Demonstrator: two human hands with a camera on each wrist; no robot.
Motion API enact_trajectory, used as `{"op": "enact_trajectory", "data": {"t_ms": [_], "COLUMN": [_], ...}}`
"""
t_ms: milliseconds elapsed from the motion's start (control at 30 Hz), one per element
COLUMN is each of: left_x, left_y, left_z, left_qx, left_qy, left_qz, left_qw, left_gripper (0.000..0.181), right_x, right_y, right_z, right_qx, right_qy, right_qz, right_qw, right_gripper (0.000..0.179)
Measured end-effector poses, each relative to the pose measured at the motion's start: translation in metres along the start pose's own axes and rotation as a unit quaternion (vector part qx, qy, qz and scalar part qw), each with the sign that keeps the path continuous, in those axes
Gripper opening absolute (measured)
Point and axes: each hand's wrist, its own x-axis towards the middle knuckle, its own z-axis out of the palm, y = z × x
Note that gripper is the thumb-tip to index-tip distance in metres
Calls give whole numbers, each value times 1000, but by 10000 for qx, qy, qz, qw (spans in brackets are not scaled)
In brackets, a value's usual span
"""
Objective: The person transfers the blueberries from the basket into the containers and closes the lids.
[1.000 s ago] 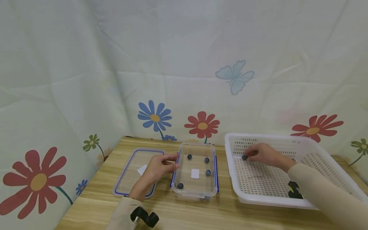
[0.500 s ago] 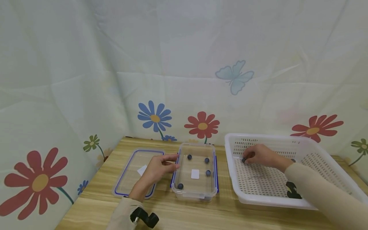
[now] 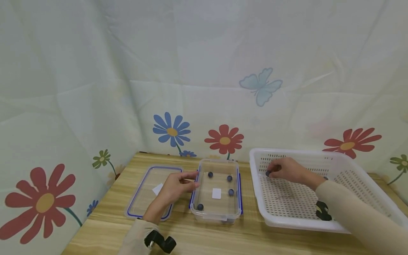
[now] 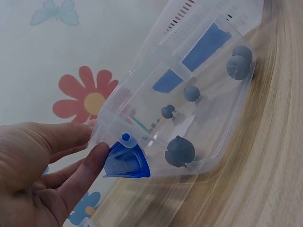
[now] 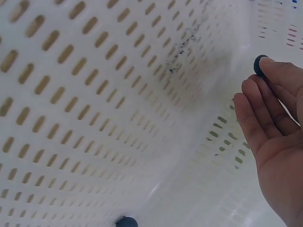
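At the left side of a clear plastic container [image 3: 216, 216], my left hand [image 3: 175, 187] touches the rim with its fingertips and thumb, close to a blue clip [image 4: 127, 161]. Inside the container lie several blueberries [image 3: 231, 192] and a white square [image 3: 216, 193]. My right hand [image 3: 288, 170] is in the white perforated basket [image 3: 299, 222], low by its left wall, pinching one blueberry [image 5: 259, 65] between thumb and index finger. The other fingers of that hand are extended in the right wrist view. Another blueberry [image 5: 127, 222] lies in the basket, mostly hidden by my arm in the head view.
A clear lid [image 3: 134, 209] with a blue seal lies flat left of the container, partly under my left forearm. All stands on a wood-grain table [image 3: 223, 241]. A flower-printed cloth [image 3: 204, 88] hangs behind and at the left.
My right hand has shifted slightly left in the basket, and the blueberry at its fingertips has moved left with it. My left hand and the container have stayed in place.
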Motion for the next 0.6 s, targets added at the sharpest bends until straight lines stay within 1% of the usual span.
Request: {"op": "enact_trajectory", "data": {"t_ms": [100,400,600], "left_x": [0,-1,0], "left_y": [0,-2,-3], "left_z": [0,0,0], "left_qx": [6,15,15], "left_qy": [0,4,13], "left_qz": [-9,30,68], "left_qw": [10000,10000,10000], "left_gripper": [41,41,41], "right_x": [0,-2,-6], "right_y": [-6,-21,-36], "right_z": [-2,-5,-16], "right_qx": [149,302,368], "right_qy": [106,357,701], "right_qz": [6,20,-75], "right_qw": [9998,9989,9968], "right_gripper": [14,17,17]}}
